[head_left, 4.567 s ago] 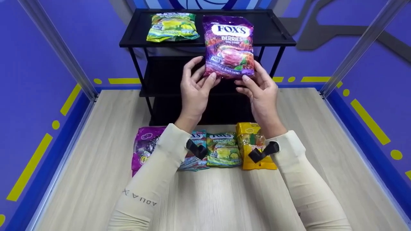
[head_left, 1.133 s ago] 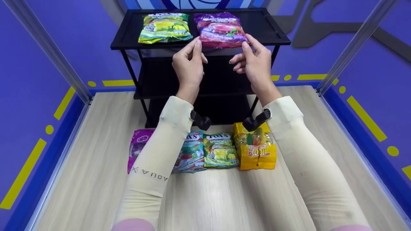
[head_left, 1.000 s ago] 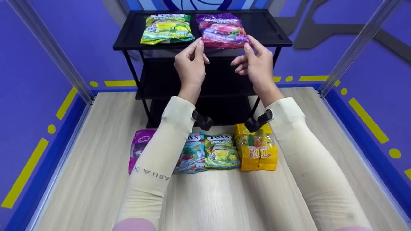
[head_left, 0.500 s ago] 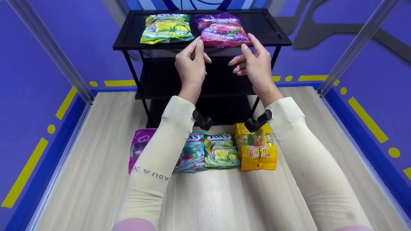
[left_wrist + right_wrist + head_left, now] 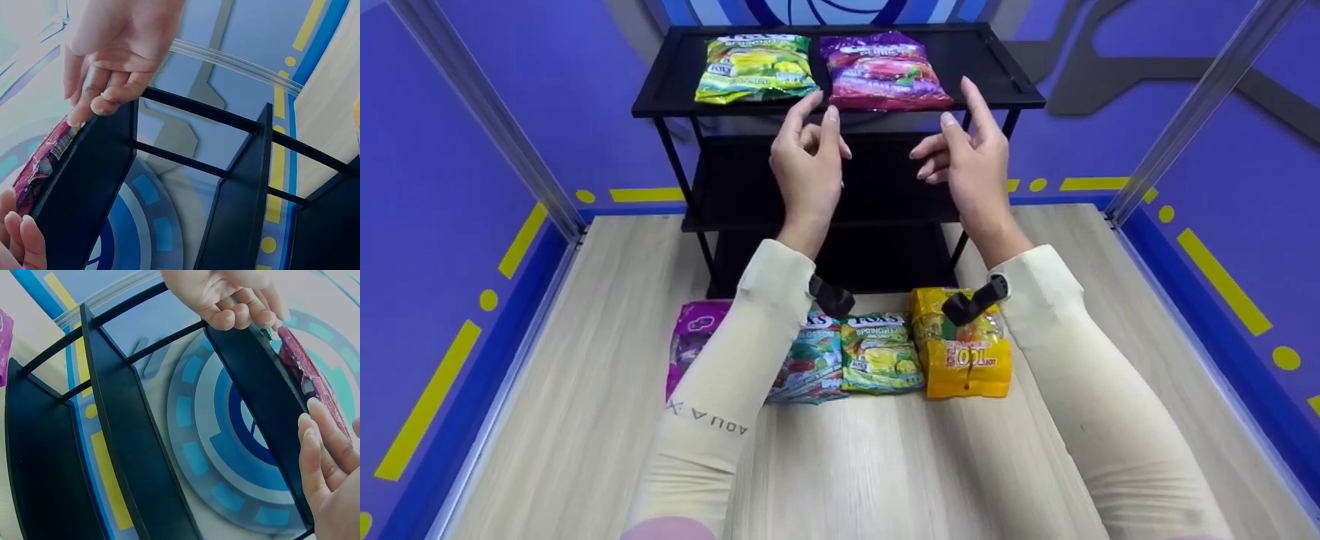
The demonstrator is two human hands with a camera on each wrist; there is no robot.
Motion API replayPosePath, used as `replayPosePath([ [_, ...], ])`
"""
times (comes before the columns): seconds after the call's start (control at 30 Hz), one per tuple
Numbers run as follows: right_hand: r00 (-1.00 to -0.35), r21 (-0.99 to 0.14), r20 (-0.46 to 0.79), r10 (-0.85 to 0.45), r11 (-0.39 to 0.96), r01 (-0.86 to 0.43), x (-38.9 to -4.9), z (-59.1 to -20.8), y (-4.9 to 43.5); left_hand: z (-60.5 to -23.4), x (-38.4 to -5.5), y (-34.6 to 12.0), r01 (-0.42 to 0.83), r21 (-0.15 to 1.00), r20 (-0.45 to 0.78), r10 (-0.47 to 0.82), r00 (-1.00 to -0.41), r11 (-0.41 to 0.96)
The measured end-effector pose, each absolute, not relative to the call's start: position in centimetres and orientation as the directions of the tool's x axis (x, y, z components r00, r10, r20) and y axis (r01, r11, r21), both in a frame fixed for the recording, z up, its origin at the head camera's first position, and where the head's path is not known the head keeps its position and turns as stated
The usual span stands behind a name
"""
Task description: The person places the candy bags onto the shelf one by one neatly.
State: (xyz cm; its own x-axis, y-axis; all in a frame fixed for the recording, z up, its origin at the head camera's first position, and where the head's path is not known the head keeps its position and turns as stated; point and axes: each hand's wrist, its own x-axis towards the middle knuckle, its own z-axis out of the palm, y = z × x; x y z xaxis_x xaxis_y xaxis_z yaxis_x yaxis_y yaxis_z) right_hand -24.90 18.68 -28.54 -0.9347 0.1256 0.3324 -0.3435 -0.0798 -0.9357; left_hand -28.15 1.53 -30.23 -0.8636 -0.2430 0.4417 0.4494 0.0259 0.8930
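A purple bag of Fox's Berries candy [image 5: 885, 73] lies face up on the top board of a black three-tier shelf [image 5: 975, 75], its lower edge at the board's front. My left hand [image 5: 810, 169] is just in front of the bag's left corner, thumb and forefinger apart and the other fingers loosely bent. Off the bag's right corner, my right hand [image 5: 979, 169] has its forefinger stretched out and holds nothing. Both wrist views show the bag [image 5: 42, 163] from its edge, flat on the board. Left of it lies a green Fox's candy bag [image 5: 757, 69].
On the wooden table [image 5: 840, 465], before the shelf, several candy bags stand in a row: purple [image 5: 690, 337], teal [image 5: 814, 356], green Fox's Spring Tea [image 5: 880, 352] and yellow [image 5: 967, 367]. My left sleeve partly covers the purple and teal ones. Blue-purple walls [image 5: 457, 187] enclose the table.
Both hands first held the berry candy bag upright before the shelf, then laid it on the top board beside the green bag. Now they have let go of its corners and drawn slightly back.
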Motion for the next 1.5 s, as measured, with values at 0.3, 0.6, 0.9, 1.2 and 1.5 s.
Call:
replayPosePath([
  [0.3, -0.881, -0.894, 0.442, 0.166, 0.002, -0.448, -22.6, -30.4, 19.6, -31.9, -27.1, 2.3, 0.499, 0.866, 0.486, -0.261, -0.834, 0.019],
  [0.6, -0.863, -0.87, 0.491, 0.115, 0.028, -0.492, -22.0, -33.3, 21.3, -33.9, -25.4, 2.4, 0.48, 0.875, 0.482, -0.191, -0.855, 0.062],
  [0.9, -0.874, -0.877, 0.47, 0.122, 0.174, -0.448, -21.0, -35.6, 22.5, -36.0, -24.3, 2.0, 0.446, 0.89, 0.455, -0.148, -0.878, 0.091],
  [1.2, -0.898, -0.895, 0.42, 0.131, 0.222, -0.386, -19.9, -37.6, 24.0, -37.6, -23.4, 2.1, 0.406, 0.911, 0.412, -0.117, -0.904, 0.073],
  [1.5, -0.932, -0.918, 0.341, 0.121, 0.255, -0.303, -18.8, -39.8, 25.5, -39.8, -22.6, 2.2, 0.383, 0.923, 0.384, -0.071, -0.921, 0.032],
])
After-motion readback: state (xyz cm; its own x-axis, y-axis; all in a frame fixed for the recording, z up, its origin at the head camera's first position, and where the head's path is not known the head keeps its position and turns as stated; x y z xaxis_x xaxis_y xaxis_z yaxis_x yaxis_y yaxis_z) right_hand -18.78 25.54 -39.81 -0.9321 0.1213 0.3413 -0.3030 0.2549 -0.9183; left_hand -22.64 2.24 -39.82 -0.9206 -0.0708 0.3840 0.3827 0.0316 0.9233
